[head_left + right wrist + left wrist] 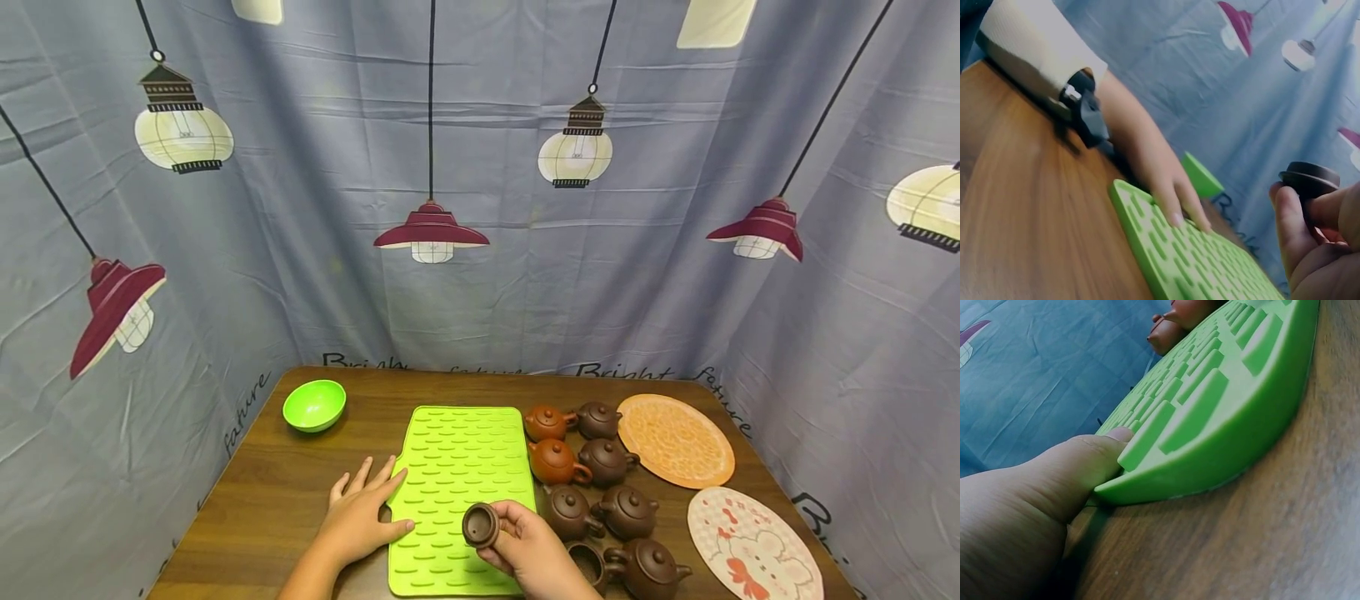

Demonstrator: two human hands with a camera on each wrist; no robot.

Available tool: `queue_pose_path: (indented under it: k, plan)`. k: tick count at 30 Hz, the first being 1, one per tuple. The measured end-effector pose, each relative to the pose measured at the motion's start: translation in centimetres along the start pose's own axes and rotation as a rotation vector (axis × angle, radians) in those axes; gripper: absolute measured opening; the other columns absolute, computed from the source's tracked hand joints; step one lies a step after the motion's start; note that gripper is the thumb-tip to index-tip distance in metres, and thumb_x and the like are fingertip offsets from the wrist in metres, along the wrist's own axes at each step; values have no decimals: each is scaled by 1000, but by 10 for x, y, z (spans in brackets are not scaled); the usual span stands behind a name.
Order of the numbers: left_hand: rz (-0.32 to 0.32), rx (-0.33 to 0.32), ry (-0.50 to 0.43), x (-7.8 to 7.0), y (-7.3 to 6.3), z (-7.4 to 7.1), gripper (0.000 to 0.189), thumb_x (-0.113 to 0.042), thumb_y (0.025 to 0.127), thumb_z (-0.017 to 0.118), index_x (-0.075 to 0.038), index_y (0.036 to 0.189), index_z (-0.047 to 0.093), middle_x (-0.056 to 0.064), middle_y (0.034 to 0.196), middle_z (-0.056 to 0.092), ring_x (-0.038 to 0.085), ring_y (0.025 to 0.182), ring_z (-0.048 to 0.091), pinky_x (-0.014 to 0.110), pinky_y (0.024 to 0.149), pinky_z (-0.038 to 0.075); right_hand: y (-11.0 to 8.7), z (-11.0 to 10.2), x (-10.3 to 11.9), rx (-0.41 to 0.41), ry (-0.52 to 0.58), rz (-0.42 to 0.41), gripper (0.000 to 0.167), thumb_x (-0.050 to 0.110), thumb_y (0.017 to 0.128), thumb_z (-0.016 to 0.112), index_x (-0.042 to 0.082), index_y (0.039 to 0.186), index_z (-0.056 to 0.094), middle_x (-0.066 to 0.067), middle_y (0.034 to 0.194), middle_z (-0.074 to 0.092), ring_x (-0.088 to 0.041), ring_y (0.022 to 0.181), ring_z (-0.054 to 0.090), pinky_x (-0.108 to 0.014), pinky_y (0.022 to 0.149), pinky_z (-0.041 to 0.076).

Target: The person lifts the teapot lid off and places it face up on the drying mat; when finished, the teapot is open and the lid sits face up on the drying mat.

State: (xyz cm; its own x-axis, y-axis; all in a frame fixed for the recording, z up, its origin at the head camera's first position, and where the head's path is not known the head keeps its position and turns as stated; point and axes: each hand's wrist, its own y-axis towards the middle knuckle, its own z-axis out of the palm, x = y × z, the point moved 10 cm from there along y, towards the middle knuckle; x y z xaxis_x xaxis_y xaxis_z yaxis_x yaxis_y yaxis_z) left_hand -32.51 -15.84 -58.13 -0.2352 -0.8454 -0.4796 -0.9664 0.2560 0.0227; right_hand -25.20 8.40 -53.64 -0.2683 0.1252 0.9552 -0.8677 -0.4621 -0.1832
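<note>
My right hand (528,546) pinches a small dark brown teapot lid (480,526) between thumb and fingers, above the lower part of a green ridged mat (465,467). The lid's hollow underside faces the head camera; in the right wrist view the lid (1310,177) shows from the side. My left hand (360,518) lies with its fingers spread at the mat's left edge. In the left wrist view its thumb (1085,459) rests on the mat's rim. Beside my right hand stands a brown teapot without a lid (587,565), partly hidden.
Several lidded teapots, brown (651,568) and reddish orange (553,461), stand close together right of the mat. Beyond them lie an orange oval placemat (677,440) and a white mouse-print placemat (756,546). A green bowl (315,406) stands at the table's back left.
</note>
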Motion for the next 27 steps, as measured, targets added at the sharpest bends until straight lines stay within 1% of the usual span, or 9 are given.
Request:
queue_pose_path:
  k: [2, 6, 10, 14, 17, 22, 27]
  plan:
    - [3, -7, 0, 0, 0, -1, 91, -73, 83, 74, -32, 160, 47, -2, 173, 29, 41, 161, 16, 71, 121, 5, 4, 5, -3, 5, -4, 1, 34, 21, 104, 66, -1, 129, 60, -2, 110, 72, -12, 99, 68, -25, 85, 60]
    - [8, -18, 5, -1, 0, -2, 91, -74, 83, 74, -33, 160, 47, -3, 172, 30, 41, 161, 17, 71, 121, 5, 13, 12, -12, -2, -46, 7, 32, 21, 104, 66, -1, 127, 62, -4, 106, 73, -13, 91, 68, -27, 81, 59]
    - [18, -27, -4, -2, -1, -3, 91, -73, 83, 74, -32, 159, 48, -1, 172, 32, 42, 160, 18, 73, 121, 6, 25, 17, -23, -26, -128, 23, 29, 21, 104, 67, 0, 122, 65, -6, 101, 75, -14, 84, 69, -29, 79, 60]
    - [8, -18, 1, -1, -2, -1, 91, -74, 82, 74, -32, 159, 48, -2, 172, 31, 41, 161, 17, 71, 121, 5, 34, 23, -32, -46, -207, 34, 20, 15, 105, 65, 0, 118, 66, -6, 96, 74, -16, 81, 69, -31, 76, 60]
    - [-1, -9, 1, 1, -3, 0, 91, -74, 83, 73, -33, 160, 47, -3, 173, 29, 41, 161, 16, 70, 122, 4, 38, 27, -38, -63, -256, 39, 12, 10, 105, 63, 2, 113, 67, -7, 91, 73, -18, 78, 68, -31, 70, 60]
    - [6, -20, -20, -1, -3, -2, 90, -73, 83, 74, -31, 159, 48, -1, 172, 30, 43, 161, 16, 73, 121, 4, 43, 31, -43, -92, -351, 45, 7, 8, 104, 63, 7, 109, 68, -7, 86, 69, -19, 73, 65, -29, 56, 52]
    - [7, -25, -10, -1, -2, -2, 90, -73, 83, 73, -32, 159, 48, -2, 172, 30, 42, 161, 17, 72, 121, 4, 47, 33, -44, -109, -452, 33, 6, 5, 102, 65, 10, 105, 68, -4, 86, 66, -19, 69, 64, -27, 52, 46]
